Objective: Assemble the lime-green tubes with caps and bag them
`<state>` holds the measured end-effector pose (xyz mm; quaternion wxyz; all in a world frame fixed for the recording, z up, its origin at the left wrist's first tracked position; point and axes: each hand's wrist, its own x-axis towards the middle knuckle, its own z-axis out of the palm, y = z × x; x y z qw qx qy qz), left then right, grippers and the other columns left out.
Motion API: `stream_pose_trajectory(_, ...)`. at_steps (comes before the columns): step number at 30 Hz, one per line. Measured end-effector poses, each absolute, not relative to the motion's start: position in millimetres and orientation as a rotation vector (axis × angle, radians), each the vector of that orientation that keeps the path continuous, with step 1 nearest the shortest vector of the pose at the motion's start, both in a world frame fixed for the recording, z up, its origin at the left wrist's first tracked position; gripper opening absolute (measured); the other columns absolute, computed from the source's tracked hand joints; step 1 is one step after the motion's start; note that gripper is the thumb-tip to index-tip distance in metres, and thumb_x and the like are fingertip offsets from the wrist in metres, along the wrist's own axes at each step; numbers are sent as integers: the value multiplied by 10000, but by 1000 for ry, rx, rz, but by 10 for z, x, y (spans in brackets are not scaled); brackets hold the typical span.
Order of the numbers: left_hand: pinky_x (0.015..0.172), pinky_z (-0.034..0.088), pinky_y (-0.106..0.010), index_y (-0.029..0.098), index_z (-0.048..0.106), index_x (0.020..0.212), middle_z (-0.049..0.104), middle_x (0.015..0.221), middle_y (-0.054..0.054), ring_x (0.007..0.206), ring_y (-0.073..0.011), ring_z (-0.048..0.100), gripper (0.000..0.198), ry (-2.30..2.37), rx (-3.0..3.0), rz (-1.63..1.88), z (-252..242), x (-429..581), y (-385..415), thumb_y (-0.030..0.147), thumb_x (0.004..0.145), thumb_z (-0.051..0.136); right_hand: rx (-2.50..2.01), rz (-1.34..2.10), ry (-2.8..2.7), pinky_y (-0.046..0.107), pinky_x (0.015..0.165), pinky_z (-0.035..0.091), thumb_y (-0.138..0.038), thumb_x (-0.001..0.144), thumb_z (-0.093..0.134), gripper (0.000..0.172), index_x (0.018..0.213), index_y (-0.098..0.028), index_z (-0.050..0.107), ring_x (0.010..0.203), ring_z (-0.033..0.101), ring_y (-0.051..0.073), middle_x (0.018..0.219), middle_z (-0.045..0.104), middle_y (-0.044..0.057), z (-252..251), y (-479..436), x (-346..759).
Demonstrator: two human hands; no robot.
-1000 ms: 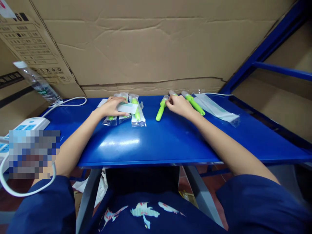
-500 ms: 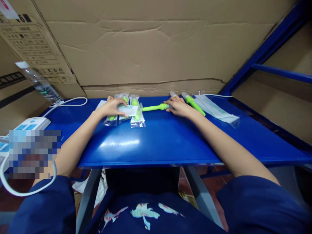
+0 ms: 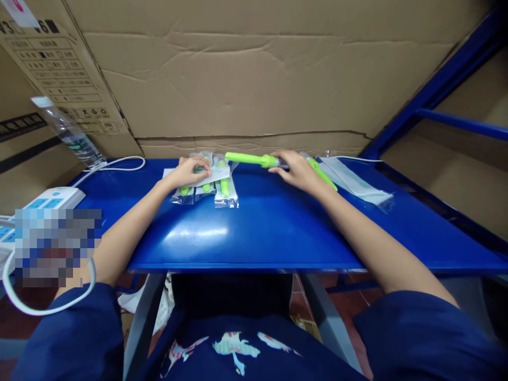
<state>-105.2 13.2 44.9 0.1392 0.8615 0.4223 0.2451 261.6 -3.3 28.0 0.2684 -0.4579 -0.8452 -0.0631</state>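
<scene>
My left hand [image 3: 194, 172] pinches a pale paper slip [image 3: 219, 174] above several bagged green items [image 3: 224, 186] lying side by side. My right hand [image 3: 292, 168] is closed round the clear end of a bright green stick [image 3: 249, 159], which points left, lifted off the blue table [image 3: 254, 233]. Beside that hand, partly behind it, lies a second green stick [image 3: 326, 177]. Further right is a flat clear bag [image 3: 351, 182] with a pale strip inside.
A plastic bottle [image 3: 71, 135] leans at the back left, near a white cable and a power strip [image 3: 59, 201]. Cardboard [image 3: 254, 79] stands along the table's back edge. A blue metal frame [image 3: 460, 123] is at the right. A blurred patch covers something at the lower left.
My right hand has raised the green stick from the table and moved it slightly right. The paper slip in my left hand has shifted a little right and tilted.
</scene>
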Motion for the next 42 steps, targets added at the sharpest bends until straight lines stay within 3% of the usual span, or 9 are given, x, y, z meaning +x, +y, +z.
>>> stream_pose_trajectory(6, 1091, 368, -504, 192, 716, 843, 723, 1178, -95, 1182, -286, 628, 259, 1250, 2496, 758, 410, -980, 118, 432, 862, 623, -1180, -270, -2433, 498, 974, 458, -385, 969, 548, 408, 1312, -177, 623, 1143, 608, 356, 1244, 681, 167, 296, -130, 2504)
stream_pose_trajectory(11, 1020, 457, -393, 173, 716, 846, 756, 1108, -97, 1100, -242, 684, 280, 1090, 2580, 832, 349, -926, 122, 426, 889, 604, -1136, -300, -2444, 472, 917, 474, -422, 954, 581, 422, 1285, -168, 645, 1087, 630, 343, 1178, 706, 163, 206, -67, 2539)
stream_pose_trajectory(17, 1006, 472, -374, 164, 727, 917, 780, 1084, -86, 1065, -228, 716, 235, 1102, 2664, 915, 337, -861, 82, 357, 928, 594, -1051, -237, -2394, 459, 892, 486, -445, 939, 603, 421, 1263, -184, 667, 1027, 651, 326, 1145, 722, 148, 207, -61, 2529)
stream_pose_trajectory(23, 877, 521, -317, 155, 726, 971, 785, 1027, -73, 943, -212, 732, 274, 1117, 2675, 994, 367, -857, 59, 373, 948, 562, -1078, -162, -2355, 458, 875, 498, -420, 928, 605, 415, 1264, -185, 673, 1004, 665, 326, 1136, 731, 144, 210, -51, 2534)
stream_pose_trajectory(30, 864, 528, -320, 158, 664, 1122, 764, 1108, -76, 965, -203, 725, 272, 943, 2756, 860, 359, -782, -29, 353, 980, 539, -1087, -142, -2372, 456, 900, 495, -414, 928, 582, 441, 1257, -139, 686, 1024, 668, 332, 1151, 733, 162, 210, -107, 2446)
stream_pose_trajectory(35, 934, 522, -352, 199, 588, 1339, 700, 1295, -96, 1094, -238, 692, 495, 859, 2824, 691, 369, -816, -37, 331, 872, 683, -1113, -134, -2371, 465, 903, 497, -421, 934, 551, 452, 1239, -119, 690, 1042, 670, 343, 1166, 730, 176, 228, -150, 2413)
stream_pose_trajectory(42, 792, 514, -297, 192, 506, 1465, 734, 1152, -97, 857, -187, 691, 681, 979, 2858, 532, 346, -862, -5, 100, 792, 557, -1162, 5, -2279, 432, 859, 520, -390, 942, 478, 406, 1118, -120, 726, 977, 699, 318, 1117, 749, 172, 185, -97, 2425)
